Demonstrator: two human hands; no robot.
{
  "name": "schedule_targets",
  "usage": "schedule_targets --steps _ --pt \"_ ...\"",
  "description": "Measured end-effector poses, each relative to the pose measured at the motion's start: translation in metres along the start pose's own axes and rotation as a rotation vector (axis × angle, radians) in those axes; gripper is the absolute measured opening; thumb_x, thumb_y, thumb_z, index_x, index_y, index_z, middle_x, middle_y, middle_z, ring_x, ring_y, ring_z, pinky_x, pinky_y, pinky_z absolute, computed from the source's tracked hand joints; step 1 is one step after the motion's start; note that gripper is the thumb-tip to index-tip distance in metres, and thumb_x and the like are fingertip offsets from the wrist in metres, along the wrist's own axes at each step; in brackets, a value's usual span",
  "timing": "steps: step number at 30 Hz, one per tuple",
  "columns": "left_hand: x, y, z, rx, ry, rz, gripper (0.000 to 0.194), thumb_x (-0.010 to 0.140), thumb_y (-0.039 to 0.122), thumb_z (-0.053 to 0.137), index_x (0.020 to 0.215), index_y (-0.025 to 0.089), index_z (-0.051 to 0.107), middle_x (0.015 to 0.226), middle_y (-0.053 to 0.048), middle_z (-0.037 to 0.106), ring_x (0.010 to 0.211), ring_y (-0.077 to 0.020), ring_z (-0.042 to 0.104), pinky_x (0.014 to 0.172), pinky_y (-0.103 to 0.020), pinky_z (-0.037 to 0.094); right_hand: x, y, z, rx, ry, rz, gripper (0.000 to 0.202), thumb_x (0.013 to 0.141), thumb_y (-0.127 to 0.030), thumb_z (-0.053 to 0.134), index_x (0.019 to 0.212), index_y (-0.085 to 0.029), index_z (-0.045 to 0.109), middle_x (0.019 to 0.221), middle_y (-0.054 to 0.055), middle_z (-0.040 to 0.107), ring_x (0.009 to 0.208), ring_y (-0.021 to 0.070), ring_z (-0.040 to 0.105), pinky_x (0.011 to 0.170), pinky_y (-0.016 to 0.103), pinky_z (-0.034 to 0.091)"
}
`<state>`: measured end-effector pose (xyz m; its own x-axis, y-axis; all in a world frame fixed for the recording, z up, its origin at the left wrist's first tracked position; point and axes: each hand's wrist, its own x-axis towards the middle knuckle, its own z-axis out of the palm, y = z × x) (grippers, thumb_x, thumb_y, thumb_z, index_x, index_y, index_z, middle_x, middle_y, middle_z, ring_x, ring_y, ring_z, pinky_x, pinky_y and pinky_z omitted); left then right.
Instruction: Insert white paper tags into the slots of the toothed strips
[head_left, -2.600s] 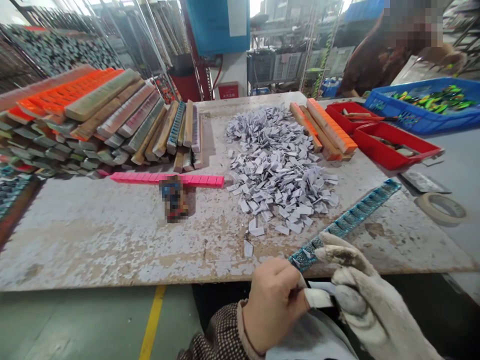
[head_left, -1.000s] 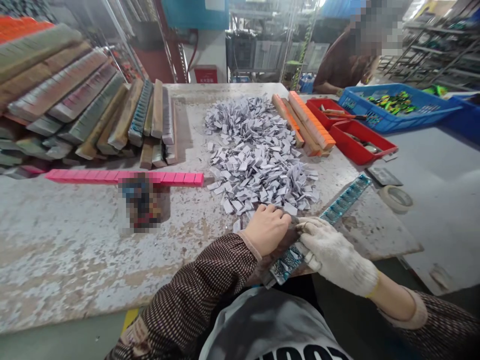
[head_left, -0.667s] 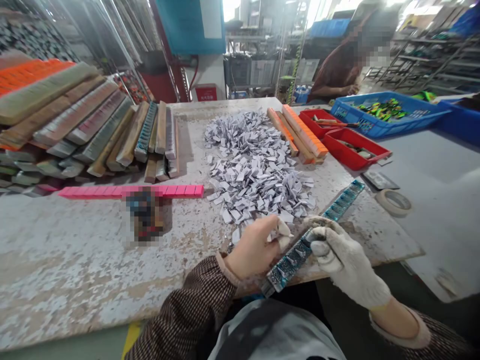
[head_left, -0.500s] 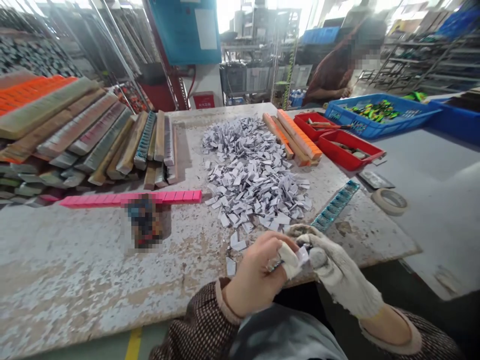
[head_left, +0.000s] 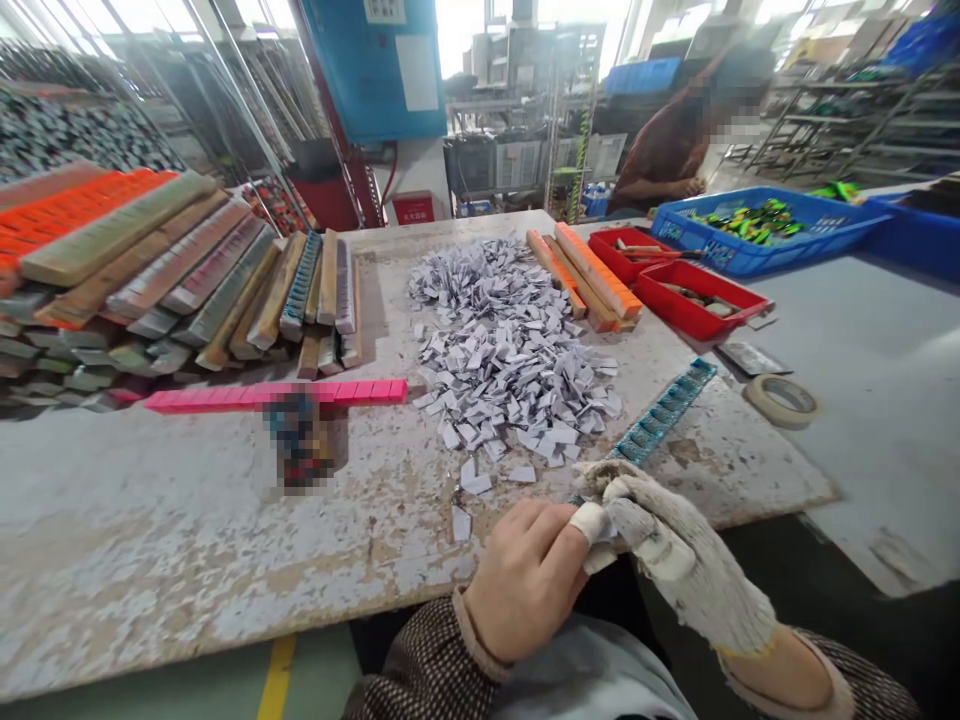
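Observation:
My left hand [head_left: 529, 575], bare with white covers on fingertips, is closed at the table's front edge. Its fingertips meet those of my right hand [head_left: 675, 550], which wears a white knitted glove and is also closed. What is pinched between them is too small and hidden to name. A teal glittery strip [head_left: 664, 412] with a row of sections runs from beside the gloved fingers toward the back right. Just beyond my hands lies a big pile of small white pieces [head_left: 517, 370], with a few loose ones near my left hand.
Stacked long bars [head_left: 150, 270] fill the table's left side, near a pink strip [head_left: 360, 392]. Orange bars [head_left: 596, 270], red trays [head_left: 701, 300], a blue basket [head_left: 750, 255] and a tape roll [head_left: 781, 400] are at the right. A person [head_left: 664, 140] is behind.
My hands have come closer together, and the small white piece seen between them is now mostly hidden. One more loose white piece shows at the pile's front. The view has shifted slightly.

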<state>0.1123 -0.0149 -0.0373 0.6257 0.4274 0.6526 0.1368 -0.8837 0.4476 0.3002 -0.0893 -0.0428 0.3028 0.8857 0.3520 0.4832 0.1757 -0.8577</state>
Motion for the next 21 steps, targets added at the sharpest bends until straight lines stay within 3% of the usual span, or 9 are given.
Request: schedule_targets --steps 5,8,10,13,17,19,21 --pt "-0.003 0.010 -0.004 -0.243 -0.072 -0.243 0.020 0.104 0.026 0.048 0.102 0.018 0.066 0.078 -0.005 0.072 0.067 -0.0160 0.065 0.061 -0.024 0.049 -0.001 -0.009 -0.005 0.076 -0.106 0.031 0.017 0.097 -0.039 0.064 0.095 -0.023 0.070 0.120 0.011 0.067 0.090 0.0209 0.071 0.075 0.028 0.064" --pt "-0.004 0.014 -0.003 -0.410 -0.143 -0.395 0.028 0.104 0.039 0.051 0.094 0.017 0.066 0.076 -0.003 0.071 0.064 -0.0133 0.062 0.059 -0.022 0.044 -0.003 -0.021 -0.008 0.147 -0.103 0.099 0.022 0.102 -0.040 0.055 0.112 -0.027 0.069 0.112 0.010 0.069 0.085 0.0200 0.070 0.069 0.027 0.064" --pt "-0.005 0.015 -0.001 -0.441 -0.181 -0.455 0.038 0.103 0.045 0.052 0.080 0.018 0.062 0.068 -0.001 0.065 0.059 -0.0114 0.055 0.056 -0.022 0.039 -0.003 -0.028 -0.009 0.235 -0.081 0.190 0.028 0.102 -0.043 0.053 0.120 -0.029 0.068 0.103 0.009 0.070 0.072 0.0175 0.067 0.058 0.024 0.061" --pt "-0.004 0.016 0.000 -0.417 -0.210 -0.390 0.050 0.105 0.049 0.046 0.064 0.020 0.045 0.060 0.001 0.050 0.057 -0.0113 0.044 0.054 -0.025 0.031 -0.009 -0.028 -0.007 0.341 -0.095 0.327 0.028 0.099 -0.049 0.058 0.113 -0.029 0.071 0.093 0.006 0.070 0.055 0.0133 0.058 0.048 0.023 0.055" --pt "0.001 0.025 -0.004 -0.452 -0.212 -0.228 0.050 0.105 0.047 0.041 0.063 0.023 0.029 0.057 0.002 0.041 0.054 -0.0128 0.039 0.054 -0.029 0.030 -0.024 -0.007 -0.008 0.312 -0.191 0.352 0.032 0.104 -0.048 0.051 0.128 -0.032 0.063 0.072 0.000 0.063 0.049 0.0145 0.054 0.037 0.022 0.045" --pt "0.004 0.031 -0.005 -0.523 -0.256 -0.132 0.049 0.105 0.048 0.037 0.064 0.024 0.024 0.055 0.001 0.042 0.052 -0.0133 0.040 0.055 -0.030 0.034 -0.031 0.004 -0.012 0.276 -0.203 0.309 0.030 0.104 -0.048 0.054 0.124 -0.027 0.064 0.081 0.001 0.066 0.058 0.0142 0.060 0.045 0.024 0.051" --pt "0.006 0.035 -0.003 -0.596 -0.319 -0.034 0.049 0.107 0.049 0.032 0.064 0.024 0.025 0.055 -0.001 0.047 0.053 -0.0139 0.045 0.057 -0.030 0.039 -0.037 0.010 -0.017 0.233 -0.183 0.248 0.030 0.102 -0.047 0.059 0.116 -0.021 0.066 0.099 0.005 0.069 0.075 0.0151 0.066 0.064 0.029 0.059"
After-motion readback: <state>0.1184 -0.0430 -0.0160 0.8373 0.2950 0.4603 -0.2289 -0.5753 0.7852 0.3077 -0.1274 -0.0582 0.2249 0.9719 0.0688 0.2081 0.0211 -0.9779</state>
